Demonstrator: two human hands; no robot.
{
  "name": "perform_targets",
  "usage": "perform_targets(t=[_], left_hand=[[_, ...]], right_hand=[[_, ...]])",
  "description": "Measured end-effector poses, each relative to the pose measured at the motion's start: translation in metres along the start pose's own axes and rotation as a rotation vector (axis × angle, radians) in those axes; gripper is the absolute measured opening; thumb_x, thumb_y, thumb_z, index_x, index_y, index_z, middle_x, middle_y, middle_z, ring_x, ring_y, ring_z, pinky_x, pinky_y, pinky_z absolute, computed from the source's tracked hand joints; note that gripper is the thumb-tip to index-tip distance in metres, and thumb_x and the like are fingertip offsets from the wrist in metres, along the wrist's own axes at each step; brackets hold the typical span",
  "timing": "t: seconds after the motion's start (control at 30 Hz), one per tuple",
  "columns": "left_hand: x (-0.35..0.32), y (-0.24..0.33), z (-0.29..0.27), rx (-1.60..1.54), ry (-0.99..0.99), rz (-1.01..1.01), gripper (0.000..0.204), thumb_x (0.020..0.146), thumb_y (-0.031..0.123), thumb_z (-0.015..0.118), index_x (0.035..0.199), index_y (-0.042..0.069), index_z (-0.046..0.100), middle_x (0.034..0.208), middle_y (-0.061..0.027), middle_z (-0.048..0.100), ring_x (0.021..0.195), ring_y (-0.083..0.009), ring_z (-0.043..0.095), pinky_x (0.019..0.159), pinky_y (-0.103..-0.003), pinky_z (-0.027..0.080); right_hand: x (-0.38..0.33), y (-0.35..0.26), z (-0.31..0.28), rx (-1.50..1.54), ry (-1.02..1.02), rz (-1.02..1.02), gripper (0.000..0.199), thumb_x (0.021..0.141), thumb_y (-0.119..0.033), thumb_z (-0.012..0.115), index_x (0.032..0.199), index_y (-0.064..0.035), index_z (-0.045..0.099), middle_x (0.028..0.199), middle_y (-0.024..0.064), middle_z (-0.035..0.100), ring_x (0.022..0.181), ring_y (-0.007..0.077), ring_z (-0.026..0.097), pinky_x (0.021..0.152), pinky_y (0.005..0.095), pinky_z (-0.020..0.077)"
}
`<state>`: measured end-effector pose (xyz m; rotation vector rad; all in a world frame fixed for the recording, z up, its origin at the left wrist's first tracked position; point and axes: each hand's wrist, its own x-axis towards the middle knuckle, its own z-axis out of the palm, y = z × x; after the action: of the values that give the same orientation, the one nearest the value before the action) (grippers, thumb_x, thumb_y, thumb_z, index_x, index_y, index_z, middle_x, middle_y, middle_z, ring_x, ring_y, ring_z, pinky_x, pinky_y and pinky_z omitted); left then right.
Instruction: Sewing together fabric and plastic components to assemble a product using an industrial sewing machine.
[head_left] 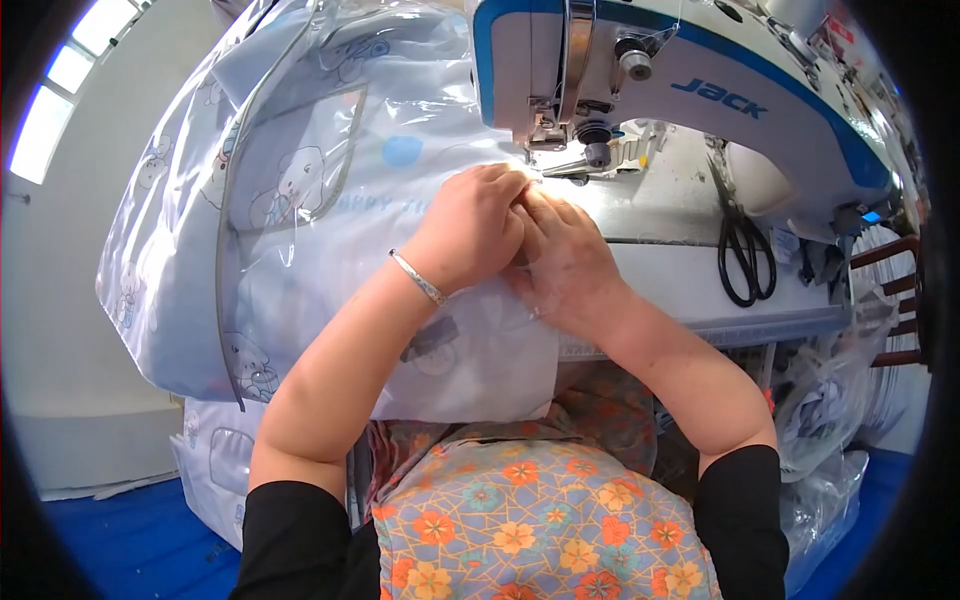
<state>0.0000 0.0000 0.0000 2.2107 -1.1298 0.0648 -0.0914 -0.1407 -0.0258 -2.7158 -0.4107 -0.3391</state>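
In the head view, I observe the left grip (475,225) and right grip (575,262) bunched together over the printed sheet (320,250), which spreads leftward, presumably steadied beside the sewing machine (640,80); I cannot tell whether they pinch it. Scissors (746,255) lie rightward, likely for reach.

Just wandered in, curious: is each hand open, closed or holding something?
Left hand: fingers curled, over the printed sheet; any hold is hidden.
Right hand: fingers bent, against the other; any hold cannot be told.
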Motion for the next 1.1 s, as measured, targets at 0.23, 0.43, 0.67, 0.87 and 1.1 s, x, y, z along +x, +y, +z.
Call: perform_targets(t=[0.23,0.43,0.67,0.87,1.1], left_hand=[[-0.003,-0.013,0.007,0.031,0.030,0.101,0.042,0.072,0.004,0.052,0.112,-0.001,0.066,0.107,-0.0186,0.066,0.103,-0.0385,0.061,0.093,-0.044,0.049],[-0.012,-0.019,0.009,0.084,0.088,0.172,0.053,0.069,0.000,0.052,0.121,0.003,0.064,0.117,-0.0174,0.065,0.117,-0.0371,0.057,0.105,-0.045,0.043],[-0.008,-0.022,0.006,0.133,-0.018,0.201,0.057,0.068,-0.003,0.056,0.124,0.004,0.063,0.123,-0.0147,0.062,0.118,-0.0340,0.055,0.105,-0.044,0.042],[0.000,-0.019,0.005,0.218,-0.019,0.211,0.044,0.070,0.003,0.060,0.114,0.004,0.068,0.121,-0.0104,0.062,0.117,-0.0300,0.056,0.100,-0.041,0.043],[0.003,-0.043,0.005,0.172,-0.048,0.313,0.039,0.074,0.002,0.063,0.112,0.004,0.068,0.119,-0.0136,0.062,0.116,-0.0323,0.057,0.099,-0.041,0.046]], right_hand=[[-0.005,0.013,0.001,-0.024,0.156,-0.038,0.061,0.077,-0.020,0.074,0.131,0.0015,0.053,0.124,0.0163,0.057,0.115,0.0333,0.053,0.102,0.0435,0.0422],[-0.001,0.010,0.001,-0.059,0.180,0.000,0.061,0.077,-0.021,0.074,0.129,0.0042,0.054,0.121,0.0167,0.059,0.111,0.0331,0.054,0.101,0.0428,0.0424],[-0.022,0.007,-0.010,0.131,0.112,0.029,0.058,0.078,-0.016,0.072,0.129,0.0051,0.055,0.130,0.0192,0.057,0.120,0.0353,0.052,0.106,0.0443,0.0408],[-0.086,-0.016,-0.019,0.089,0.004,-0.216,0.053,0.070,-0.009,0.068,0.122,0.0025,0.062,0.136,0.0207,0.054,0.127,0.0361,0.051,0.108,0.0433,0.0438],[-0.085,-0.015,-0.013,0.055,0.084,-0.272,0.050,0.070,-0.006,0.062,0.119,0.0013,0.066,0.134,0.0202,0.057,0.124,0.0349,0.055,0.105,0.0426,0.0463]])
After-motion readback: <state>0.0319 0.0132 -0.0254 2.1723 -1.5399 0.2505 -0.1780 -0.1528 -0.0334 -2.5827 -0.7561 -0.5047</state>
